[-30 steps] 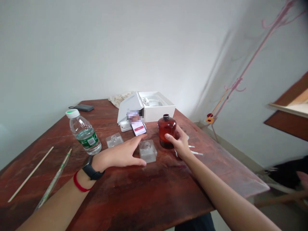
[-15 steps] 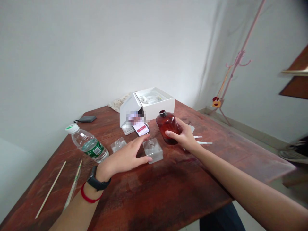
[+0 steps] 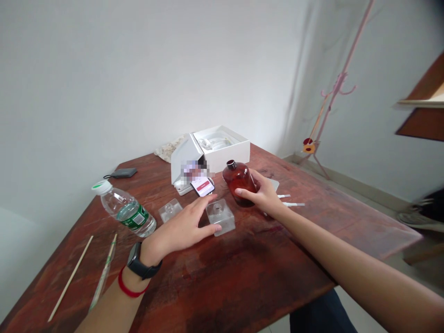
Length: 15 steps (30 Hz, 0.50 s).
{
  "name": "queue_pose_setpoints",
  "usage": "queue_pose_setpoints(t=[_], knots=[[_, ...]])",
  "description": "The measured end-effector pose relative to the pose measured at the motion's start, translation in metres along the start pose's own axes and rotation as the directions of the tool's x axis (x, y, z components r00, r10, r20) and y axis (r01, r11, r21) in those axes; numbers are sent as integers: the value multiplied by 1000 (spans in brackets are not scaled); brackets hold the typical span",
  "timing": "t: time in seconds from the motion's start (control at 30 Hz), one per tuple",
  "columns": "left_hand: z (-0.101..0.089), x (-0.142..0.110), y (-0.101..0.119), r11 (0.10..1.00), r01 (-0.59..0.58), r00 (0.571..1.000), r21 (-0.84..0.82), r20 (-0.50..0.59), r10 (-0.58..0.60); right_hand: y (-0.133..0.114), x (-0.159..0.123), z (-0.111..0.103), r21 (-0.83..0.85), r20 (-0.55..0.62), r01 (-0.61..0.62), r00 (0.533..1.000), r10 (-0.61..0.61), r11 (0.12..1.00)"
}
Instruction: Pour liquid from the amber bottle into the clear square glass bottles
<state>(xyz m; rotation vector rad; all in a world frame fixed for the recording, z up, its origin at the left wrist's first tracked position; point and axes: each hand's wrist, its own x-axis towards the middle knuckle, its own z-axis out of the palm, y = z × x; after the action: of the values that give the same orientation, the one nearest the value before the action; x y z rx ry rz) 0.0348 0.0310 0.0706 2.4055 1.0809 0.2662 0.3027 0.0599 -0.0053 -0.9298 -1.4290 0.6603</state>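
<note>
My right hand (image 3: 265, 196) is wrapped round an amber glass bottle (image 3: 238, 180) with an open black neck, and the bottle leans to the left. My left hand (image 3: 185, 224) grips a clear square glass bottle (image 3: 221, 216) on the red-brown wooden table (image 3: 243, 273), thumb at its near side and forefinger along its far left side. A dark watch and a red band sit on my left wrist.
A second clear glass bottle (image 3: 169, 209) and a plastic water bottle (image 3: 124, 208) stand to the left. A phone (image 3: 203, 186) leans on an open white box (image 3: 215, 150). Two thin sticks (image 3: 86, 273) lie near the left edge. White droppers (image 3: 291, 200) lie behind my right hand.
The amber bottle has tipped from upright to leaning left in my right hand. My left hand stays on the clear square bottle. The view has swung to the right.
</note>
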Motion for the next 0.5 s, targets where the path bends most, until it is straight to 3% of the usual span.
queue_pose_setpoints(t=[0.23, 0.5], knots=[[6, 1, -2, 1000, -26, 1000, 2, -10, 26, 19, 1, -1, -62, -95, -93, 992, 87, 994], [-2, 2, 0, 998, -50, 986, 48, -160, 57, 22, -2, 4, -2, -24, -115, 993, 114, 993]])
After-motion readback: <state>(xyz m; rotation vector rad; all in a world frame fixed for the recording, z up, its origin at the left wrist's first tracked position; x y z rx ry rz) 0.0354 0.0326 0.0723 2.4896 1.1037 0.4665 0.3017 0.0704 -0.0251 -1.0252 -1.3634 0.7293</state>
